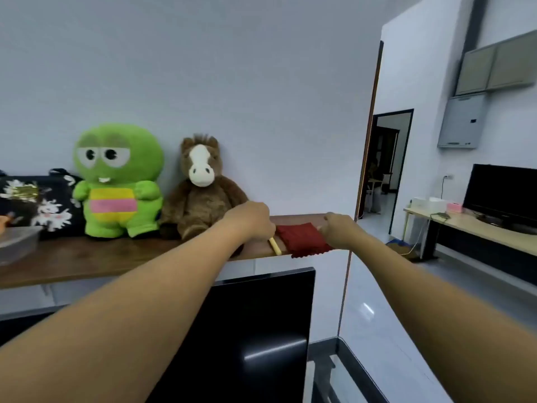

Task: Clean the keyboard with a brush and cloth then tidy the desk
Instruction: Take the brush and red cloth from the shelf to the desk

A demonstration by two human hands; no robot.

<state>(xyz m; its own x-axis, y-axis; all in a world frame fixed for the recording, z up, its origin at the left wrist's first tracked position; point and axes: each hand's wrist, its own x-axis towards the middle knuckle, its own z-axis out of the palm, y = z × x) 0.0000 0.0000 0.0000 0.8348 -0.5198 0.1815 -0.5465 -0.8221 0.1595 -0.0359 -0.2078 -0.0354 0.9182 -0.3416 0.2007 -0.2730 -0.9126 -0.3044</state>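
Brush [275, 246] mostly hidden under left hand [252, 221], bristles unseen; right hand [338, 228] fingertips hidden, probably on cloth [302, 238].

The brown horse plush [200, 193] sat just beside my left hand [252, 221] on the shelf [87, 263]. Further left, the green plush [117, 181], a floral bag [37, 205] and a clear plastic container [17, 245] crowded the back of the shelf. The wall stood right behind them. A bare strip ran along the shelf's front edge. The red cloth [302, 238] and brush handle [274, 246] filled the right end, by my right hand [340, 231]. Past that end was open air. The black monitor [261, 315] stood below the shelf.
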